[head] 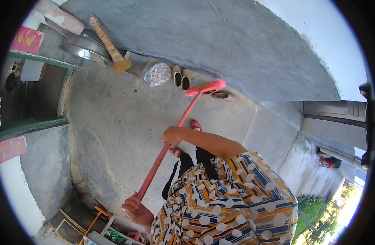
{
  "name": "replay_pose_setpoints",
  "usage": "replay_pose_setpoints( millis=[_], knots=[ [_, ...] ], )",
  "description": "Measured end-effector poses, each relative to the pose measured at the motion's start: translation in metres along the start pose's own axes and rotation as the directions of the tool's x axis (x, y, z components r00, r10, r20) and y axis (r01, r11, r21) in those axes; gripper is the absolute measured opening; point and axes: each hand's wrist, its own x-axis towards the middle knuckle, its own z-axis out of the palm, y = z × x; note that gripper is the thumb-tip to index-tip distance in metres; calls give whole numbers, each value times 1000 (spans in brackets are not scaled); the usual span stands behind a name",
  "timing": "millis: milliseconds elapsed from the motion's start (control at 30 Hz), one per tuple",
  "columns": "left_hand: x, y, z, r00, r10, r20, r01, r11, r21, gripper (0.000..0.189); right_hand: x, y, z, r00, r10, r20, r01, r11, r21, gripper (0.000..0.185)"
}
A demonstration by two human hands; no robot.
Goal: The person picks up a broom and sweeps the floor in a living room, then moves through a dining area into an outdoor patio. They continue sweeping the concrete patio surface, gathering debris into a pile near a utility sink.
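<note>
A push broom with a red handle and pink bristles (207,87) crosses the view at a slant. My right hand (173,136) is closed round the middle of its handle. At the lower end of the handle, my left hand (135,209) grips near the tip. The broom head is raised in view over the row of shoes by the wall and partly hides one of them; whether it touches the floor I cannot tell. A pair of beige shoes (181,79) stands just left of the head, and another shoe (225,96) lies to its right.
Along the wall are a clear plastic bag (158,74), a straw hand broom (121,65) and a metal basin (83,49). A green-framed doorway (65,92) opens at left. An orange-handled tool (92,223) leans by a container at lower left. My red shoes stand on the concrete floor.
</note>
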Motion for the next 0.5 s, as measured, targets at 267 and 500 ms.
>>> replay_pose_setpoints(
  millis=[267,500],
  knots=[
    [-13,-3,-13,992,101,80,-107,992,74,25,14,-6,12,996,55,-67,-55,998,6,12],
    [-10,-22,-26,996,38,84,-36,999,-17,28,-4,10,21,993,-5,121,2,1000,28,16]
  ],
)
